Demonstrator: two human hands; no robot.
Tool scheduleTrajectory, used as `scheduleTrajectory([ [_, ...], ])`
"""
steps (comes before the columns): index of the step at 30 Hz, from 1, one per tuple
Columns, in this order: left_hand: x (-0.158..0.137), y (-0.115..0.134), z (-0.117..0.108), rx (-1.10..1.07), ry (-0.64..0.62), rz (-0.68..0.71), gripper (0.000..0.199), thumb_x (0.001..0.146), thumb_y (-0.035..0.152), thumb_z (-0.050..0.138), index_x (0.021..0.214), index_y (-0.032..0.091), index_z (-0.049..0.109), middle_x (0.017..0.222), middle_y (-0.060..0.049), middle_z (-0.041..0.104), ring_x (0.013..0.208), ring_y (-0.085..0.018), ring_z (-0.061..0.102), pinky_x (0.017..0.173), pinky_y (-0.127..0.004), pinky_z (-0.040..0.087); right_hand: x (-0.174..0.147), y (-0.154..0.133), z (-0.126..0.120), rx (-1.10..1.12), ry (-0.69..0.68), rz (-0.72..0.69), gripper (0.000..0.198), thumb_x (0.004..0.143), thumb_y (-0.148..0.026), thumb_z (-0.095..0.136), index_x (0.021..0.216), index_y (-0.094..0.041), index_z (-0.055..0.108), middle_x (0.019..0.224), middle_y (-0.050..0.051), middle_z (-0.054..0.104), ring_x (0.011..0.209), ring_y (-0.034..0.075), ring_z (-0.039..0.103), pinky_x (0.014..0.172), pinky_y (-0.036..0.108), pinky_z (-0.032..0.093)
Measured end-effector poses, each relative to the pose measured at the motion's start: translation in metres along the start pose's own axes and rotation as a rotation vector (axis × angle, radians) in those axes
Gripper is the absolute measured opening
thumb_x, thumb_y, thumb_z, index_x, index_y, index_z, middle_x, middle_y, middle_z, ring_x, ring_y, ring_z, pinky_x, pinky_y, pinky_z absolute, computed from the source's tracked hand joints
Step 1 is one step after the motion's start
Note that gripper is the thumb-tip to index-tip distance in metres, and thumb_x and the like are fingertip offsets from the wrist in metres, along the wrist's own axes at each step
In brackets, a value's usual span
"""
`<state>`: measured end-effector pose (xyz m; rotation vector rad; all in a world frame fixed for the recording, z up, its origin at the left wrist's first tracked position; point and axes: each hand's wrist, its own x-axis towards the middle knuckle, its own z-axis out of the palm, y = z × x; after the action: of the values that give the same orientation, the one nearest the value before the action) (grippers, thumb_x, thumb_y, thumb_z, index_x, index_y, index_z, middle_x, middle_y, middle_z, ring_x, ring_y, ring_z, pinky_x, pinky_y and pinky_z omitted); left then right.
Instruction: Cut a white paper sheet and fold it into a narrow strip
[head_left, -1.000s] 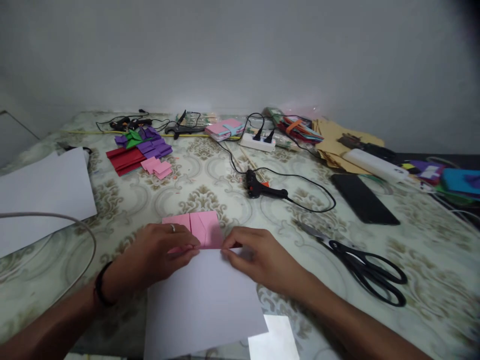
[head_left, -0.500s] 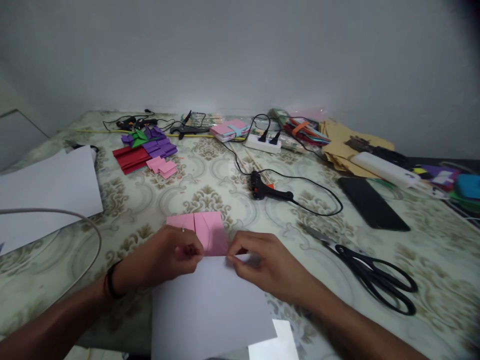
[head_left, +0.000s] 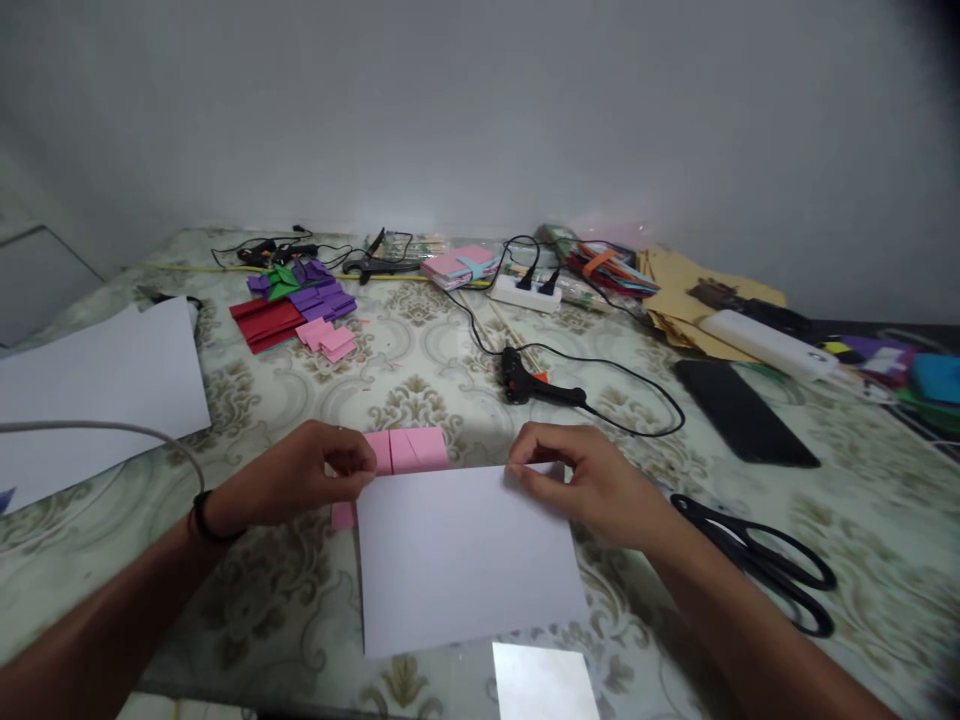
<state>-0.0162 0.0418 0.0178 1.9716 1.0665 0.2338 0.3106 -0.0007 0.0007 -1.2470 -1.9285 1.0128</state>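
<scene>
A sheet of white paper [head_left: 469,560] is pinched along its far edge by both hands. My left hand [head_left: 319,475] grips its far left corner between thumb and fingers, and my right hand [head_left: 574,480] pinches the same edge toward the right. Under the sheet's far edge lies pink folded paper [head_left: 416,450], partly covered by it. A small white paper piece [head_left: 544,680] rests just in front of the sheet. Black-handled scissors [head_left: 757,560] lie right of my right forearm, their blades mostly hidden behind my right hand and wrist.
Beyond my hands lie a black glue gun [head_left: 540,380] with its looping cord and a black phone [head_left: 742,410]. White sheets [head_left: 105,390] and a grey cable [head_left: 97,427] are at left. Folded coloured papers [head_left: 277,320] and a power strip [head_left: 526,291] stand farther back.
The white sheet has moved away from me and to the right, covering more of the pink paper. My hands have spread apart along its far edge.
</scene>
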Motion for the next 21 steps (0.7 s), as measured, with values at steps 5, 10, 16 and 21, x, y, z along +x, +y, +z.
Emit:
scheduleTrajectory([
  [5, 0.0, -0.006, -0.005, 0.056, -0.058, 0.013, 0.016, 0.09, 0.027, 0.057, 0.081, 0.017, 0.065, 0.077, 0.002, 0.068, 0.072, -0.013, 0.06, 0.071, -0.023, 0.047, 0.0, 0.002, 0.0, 0.028, -0.057, 0.047, 0.011, 0.087, -0.022, 0.066, 0.076, -0.019, 0.069, 0.074, 0.0, 0.07, 0.07, 0.014, 0.061, 0.066, 0.025, 0.046],
  [10, -0.001, -0.008, -0.013, 0.108, -0.078, 0.022, 0.015, 0.091, 0.026, 0.056, 0.082, 0.018, 0.064, 0.077, 0.002, 0.067, 0.071, -0.013, 0.06, 0.072, -0.024, 0.048, 0.002, 0.006, -0.002, 0.037, -0.059, 0.063, 0.012, 0.087, -0.023, 0.065, 0.076, -0.019, 0.068, 0.074, 0.0, 0.069, 0.07, 0.014, 0.06, 0.065, 0.025, 0.045],
  [16, -0.001, -0.005, -0.007, 0.142, 0.102, 0.063, 0.017, 0.096, 0.035, 0.059, 0.097, 0.02, 0.068, 0.093, -0.001, 0.07, 0.082, -0.016, 0.063, 0.077, -0.027, 0.049, 0.004, 0.003, 0.004, 0.014, -0.045, 0.09, 0.012, 0.087, -0.024, 0.063, 0.079, -0.019, 0.068, 0.077, 0.001, 0.071, 0.074, 0.016, 0.062, 0.07, 0.027, 0.047],
  [21, 0.0, -0.005, 0.015, 0.179, 0.169, 0.152, 0.016, 0.094, 0.034, 0.065, 0.101, 0.021, 0.072, 0.097, -0.002, 0.072, 0.087, -0.017, 0.065, 0.081, -0.029, 0.047, 0.004, -0.005, 0.016, 0.012, -0.007, 0.068, 0.014, 0.088, -0.026, 0.062, 0.078, -0.019, 0.067, 0.074, 0.001, 0.07, 0.07, 0.016, 0.062, 0.065, 0.026, 0.046],
])
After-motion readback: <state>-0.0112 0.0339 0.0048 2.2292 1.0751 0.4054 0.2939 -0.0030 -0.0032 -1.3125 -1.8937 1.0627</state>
